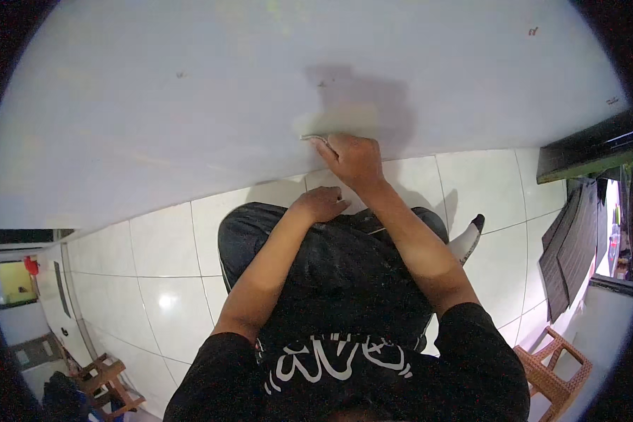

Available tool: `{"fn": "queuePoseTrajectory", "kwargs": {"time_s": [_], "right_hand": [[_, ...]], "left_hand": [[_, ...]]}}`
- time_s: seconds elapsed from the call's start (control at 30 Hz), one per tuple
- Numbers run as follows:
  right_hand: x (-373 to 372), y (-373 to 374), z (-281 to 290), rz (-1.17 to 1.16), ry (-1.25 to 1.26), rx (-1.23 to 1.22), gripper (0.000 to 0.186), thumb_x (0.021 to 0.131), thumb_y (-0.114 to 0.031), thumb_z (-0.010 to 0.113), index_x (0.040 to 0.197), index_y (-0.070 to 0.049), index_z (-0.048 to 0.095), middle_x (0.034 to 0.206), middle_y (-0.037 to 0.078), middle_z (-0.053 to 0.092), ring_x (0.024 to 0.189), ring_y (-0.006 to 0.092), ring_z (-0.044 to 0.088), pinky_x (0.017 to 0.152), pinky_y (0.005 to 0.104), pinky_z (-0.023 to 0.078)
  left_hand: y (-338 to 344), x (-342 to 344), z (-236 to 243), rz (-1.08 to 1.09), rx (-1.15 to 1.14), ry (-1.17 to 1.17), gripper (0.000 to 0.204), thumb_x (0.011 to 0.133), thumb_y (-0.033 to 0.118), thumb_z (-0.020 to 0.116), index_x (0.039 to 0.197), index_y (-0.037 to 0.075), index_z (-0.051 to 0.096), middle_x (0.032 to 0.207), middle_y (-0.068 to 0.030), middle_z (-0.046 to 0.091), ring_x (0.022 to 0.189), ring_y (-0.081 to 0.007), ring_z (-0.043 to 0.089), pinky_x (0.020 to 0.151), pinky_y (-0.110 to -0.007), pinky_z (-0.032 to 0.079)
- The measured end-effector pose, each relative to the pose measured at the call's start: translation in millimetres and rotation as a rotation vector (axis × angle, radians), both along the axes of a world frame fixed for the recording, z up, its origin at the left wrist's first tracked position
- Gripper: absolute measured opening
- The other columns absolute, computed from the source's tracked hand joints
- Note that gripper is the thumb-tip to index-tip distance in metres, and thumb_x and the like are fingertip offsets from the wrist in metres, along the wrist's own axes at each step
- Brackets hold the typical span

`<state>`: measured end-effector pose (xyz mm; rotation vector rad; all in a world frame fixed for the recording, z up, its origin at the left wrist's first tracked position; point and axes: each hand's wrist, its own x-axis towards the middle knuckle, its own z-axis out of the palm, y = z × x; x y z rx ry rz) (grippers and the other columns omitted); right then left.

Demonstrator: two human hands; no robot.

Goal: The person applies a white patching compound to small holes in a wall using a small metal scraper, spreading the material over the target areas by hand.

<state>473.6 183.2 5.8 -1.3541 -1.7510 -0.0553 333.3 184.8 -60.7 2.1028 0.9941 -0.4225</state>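
My right hand point(357, 160) is closed on a thin, pale, folded sheet point(314, 138), whose edge sticks out past the thumb and lies against the white wall point(218, 126). Its exact kind is too small to make out. Low over my lap is my left hand point(321, 204), its fingers curled in; whatever they hold, if anything, is hidden. I sit on the floor with bent legs in dark trousers point(250, 228), close to the foot of the wall.
White tiles point(165, 274) cover the floor. A foot in a pale sock with a dark toe point(471, 235) juts out at right. Brown woven stools point(559, 366) stand at lower right and lower left. Grey striped cloth point(570, 246) hangs at right. Small dark marks dot the wall.
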Motion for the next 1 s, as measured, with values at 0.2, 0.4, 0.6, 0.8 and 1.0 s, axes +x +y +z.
{"fn": "queuePoseTrajectory", "kwargs": {"time_s": [0.2, 0.4, 0.6, 0.8, 1.0], "right_hand": [[14, 2, -19, -0.022, -0.065, -0.08, 0.043, 0.091, -0.033, 0.07, 0.062, -0.006, 0.055, 0.057, 0.013, 0.055, 0.053, 0.0324, 0.056, 0.05, 0.0435, 0.043], [8, 1, -16, -0.062, -0.046, -0.069, 0.042, 0.092, -0.034, 0.069, 0.063, -0.006, 0.058, 0.059, 0.013, 0.055, 0.053, 0.0324, 0.056, 0.052, 0.0434, 0.044], [1, -3, -1, -0.028, 0.005, -0.108, 0.042, 0.092, -0.034, 0.07, 0.062, -0.007, 0.059, 0.059, 0.014, 0.056, 0.053, 0.0324, 0.057, 0.051, 0.0428, 0.045], [11, 2, -7, -0.038, -0.113, -0.055, 0.045, 0.091, -0.036, 0.071, 0.061, -0.006, 0.056, 0.055, 0.013, 0.052, 0.05, 0.0313, 0.055, 0.049, 0.0409, 0.044], [8, -1, 16, -0.105, -0.041, -0.065, 0.045, 0.09, -0.035, 0.073, 0.061, -0.006, 0.055, 0.056, 0.013, 0.052, 0.049, 0.031, 0.053, 0.049, 0.0406, 0.042]], "left_hand": [[-1, 10, 4, -0.03, 0.014, -0.016, 0.054, 0.099, 0.05, 0.052, 0.117, 0.001, 0.063, 0.119, -0.0212, 0.067, 0.114, -0.0382, 0.062, 0.098, -0.05, 0.047], [-3, 5, 1, -0.01, 0.04, -0.02, 0.053, 0.098, 0.049, 0.052, 0.117, 0.001, 0.063, 0.12, -0.0212, 0.067, 0.115, -0.0381, 0.062, 0.099, -0.05, 0.047], [-2, -2, 10, 0.009, 0.03, -0.029, 0.053, 0.099, 0.048, 0.051, 0.117, 0.0, 0.063, 0.12, -0.0221, 0.067, 0.114, -0.0394, 0.062, 0.099, -0.051, 0.047], [-4, 10, 16, -0.011, 0.025, -0.013, 0.053, 0.099, 0.048, 0.05, 0.117, 0.0, 0.064, 0.119, -0.0226, 0.067, 0.114, -0.0403, 0.063, 0.099, -0.051, 0.048], [-4, 4, 6, -0.014, 0.034, -0.013, 0.054, 0.099, 0.049, 0.05, 0.117, 0.0, 0.064, 0.117, -0.0233, 0.067, 0.112, -0.0401, 0.063, 0.098, -0.051, 0.048]]}}
